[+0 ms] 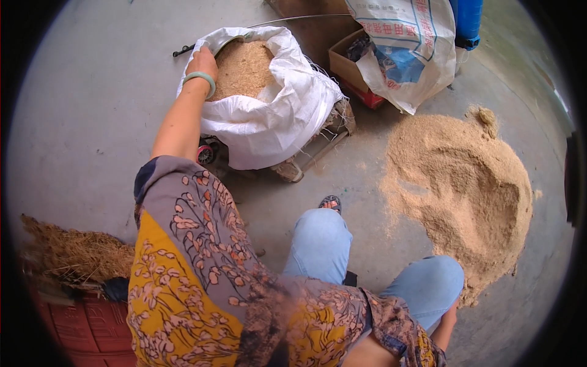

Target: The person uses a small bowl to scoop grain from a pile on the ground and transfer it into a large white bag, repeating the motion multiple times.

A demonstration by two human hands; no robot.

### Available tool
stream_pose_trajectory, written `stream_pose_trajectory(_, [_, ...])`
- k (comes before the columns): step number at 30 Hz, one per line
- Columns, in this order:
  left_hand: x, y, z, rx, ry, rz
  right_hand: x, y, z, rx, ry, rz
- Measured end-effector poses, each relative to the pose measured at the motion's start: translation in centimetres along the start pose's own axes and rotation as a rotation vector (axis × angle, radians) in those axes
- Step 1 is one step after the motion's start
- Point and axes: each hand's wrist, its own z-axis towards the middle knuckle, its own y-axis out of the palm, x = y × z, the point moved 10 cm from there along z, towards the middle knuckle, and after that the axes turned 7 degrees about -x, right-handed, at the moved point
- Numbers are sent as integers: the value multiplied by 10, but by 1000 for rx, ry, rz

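Observation:
My left hand (205, 63), with a pale green bangle at its wrist, is closed on the left rim of a white woven sack (293, 108). Light brown granular material like sawdust or bran (245, 69) fills the sack's mouth. Just beyond my fingers, a curved greenish rim (230, 42) sticks out along the sack's edge; what it belongs to is partly covered. My right hand (452, 313) is down beside my right knee, mostly hidden by the leg, so its fingers cannot be seen. A large loose heap (477, 183) of similar brown material lies on the floor at the right.
The sack rests on a low wheeled frame (332, 149) with a pink-rimmed wheel (206, 154). Behind it are a cardboard box (344, 57), a printed woven sack (412, 50) and a blue container (468, 20). Dry plant stalks (87, 254) lie by a red panel (91, 328) at lower left.

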Motion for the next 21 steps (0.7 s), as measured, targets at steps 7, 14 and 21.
stream_pose_trajectory(7, [-12, -33, -12, 184, 139, -63, -9, 2, 4, -4, -5, 1])
stream_pose_trajectory(14, [-53, -45, -2, 254, 96, -217, -22, 14, 7, -13, 1, -6])
stream_pose_trajectory(21, [-32, 41, -22, -439, -192, -1186, -32, 16, 10, -11, 12, -21])
